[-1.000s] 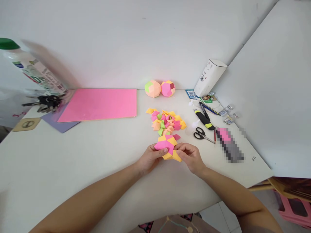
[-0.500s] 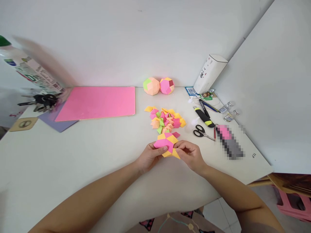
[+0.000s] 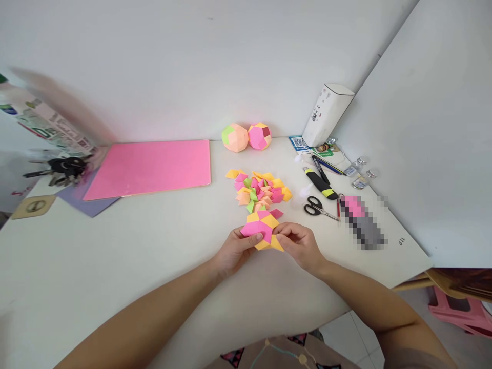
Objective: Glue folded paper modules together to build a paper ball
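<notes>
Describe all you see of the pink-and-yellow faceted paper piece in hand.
The pink-and-yellow faceted paper piece looks matte and folded, with angular faces and pointed edges; its underside is hidden. The left hand grips its left side, thumb on a pink face; the right hand pinches its right edge. The multicoloured folded-paper pile lies just beyond.

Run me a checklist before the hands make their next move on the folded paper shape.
1. Left hand steadying the pink-and-yellow paper shape: ok, thumb on a pink face.
2. Right hand on the shape: ok, at its yellow edge.
3. Loose folded pieces near: ok, heaped just beyond the shape.
4. Scissors away from both hands: ok, lying apart.
5. Shape's underside joined up: cannot tell, hidden.
</notes>
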The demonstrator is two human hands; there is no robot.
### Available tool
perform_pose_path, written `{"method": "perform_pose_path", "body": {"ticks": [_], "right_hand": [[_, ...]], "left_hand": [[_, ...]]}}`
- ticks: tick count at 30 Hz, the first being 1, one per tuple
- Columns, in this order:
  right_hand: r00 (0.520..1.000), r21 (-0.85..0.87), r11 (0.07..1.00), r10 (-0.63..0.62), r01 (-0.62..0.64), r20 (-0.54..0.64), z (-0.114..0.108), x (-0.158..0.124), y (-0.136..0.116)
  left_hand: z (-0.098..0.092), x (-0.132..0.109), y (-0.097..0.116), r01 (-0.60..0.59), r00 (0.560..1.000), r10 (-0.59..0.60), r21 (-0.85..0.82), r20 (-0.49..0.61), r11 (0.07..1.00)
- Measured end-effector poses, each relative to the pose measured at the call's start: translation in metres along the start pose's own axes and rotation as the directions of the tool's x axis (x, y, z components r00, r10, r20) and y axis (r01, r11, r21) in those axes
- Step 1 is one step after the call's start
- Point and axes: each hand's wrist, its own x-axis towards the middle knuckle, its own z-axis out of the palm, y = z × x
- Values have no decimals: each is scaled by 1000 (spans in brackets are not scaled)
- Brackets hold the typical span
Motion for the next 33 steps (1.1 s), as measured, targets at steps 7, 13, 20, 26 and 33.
{"method": "perform_pose_path", "body": {"ticks": [7,13,20,26,33], "right_hand": [[992,-118,985,-128,129,21,-1,1,-1],[974,-224,948,-224,227,37,-2,1,1],[986,-216,968,-105,131,126,-4,2,-1],[965,-179,980,128,-87,231,-15,9,-7],[876,-38,939,333,-342,350,-26,15,-9]], "left_hand": [[0,0,0,-9,1000,9,3,-4,1000],[1,0,1,-16,1000,16,1,10,1000],[1,0,2,32,999,-32,0,-9,999],[-1,1,3,34,999,-34,26,-20,999],[-4,4,4,-4,999,3,17,33,1000]]}}
